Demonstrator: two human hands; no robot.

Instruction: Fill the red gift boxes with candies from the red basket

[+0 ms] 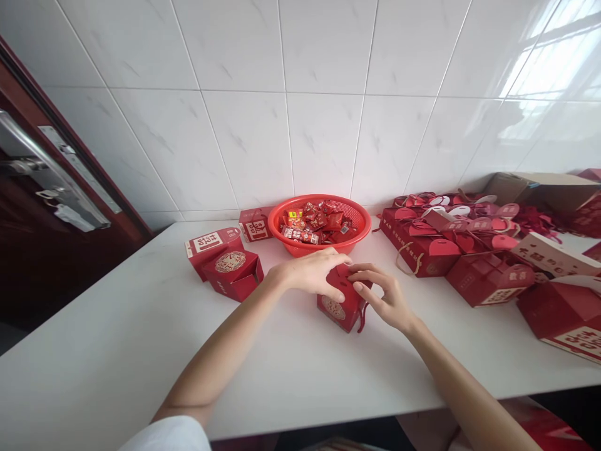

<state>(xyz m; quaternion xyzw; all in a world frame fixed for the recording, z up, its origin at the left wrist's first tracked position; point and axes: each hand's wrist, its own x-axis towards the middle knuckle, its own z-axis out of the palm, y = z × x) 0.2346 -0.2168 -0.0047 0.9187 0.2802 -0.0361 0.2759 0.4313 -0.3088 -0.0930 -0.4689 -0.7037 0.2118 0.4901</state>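
Note:
A small red paper gift box [334,308] with a round gold emblem stands on the white table in front of me. My left hand [305,273] grips its upper part from the left, thumb on the near face and fingers over the far side. On the other side, my right hand [389,299] has its fingers bent against the top flaps. A dark red cord [362,317] hangs down the box's right side. Just behind stands a red plastic basket [320,249] of wrapped sweets [315,220].
Several red boxes [235,270] stand to the left, one with an open end. At right, a crowd of red handled boxes [488,279] and a brown carton [539,188] line the table [141,351]. A tiled wall [244,144] rises behind; a door [56,188] is at far left.

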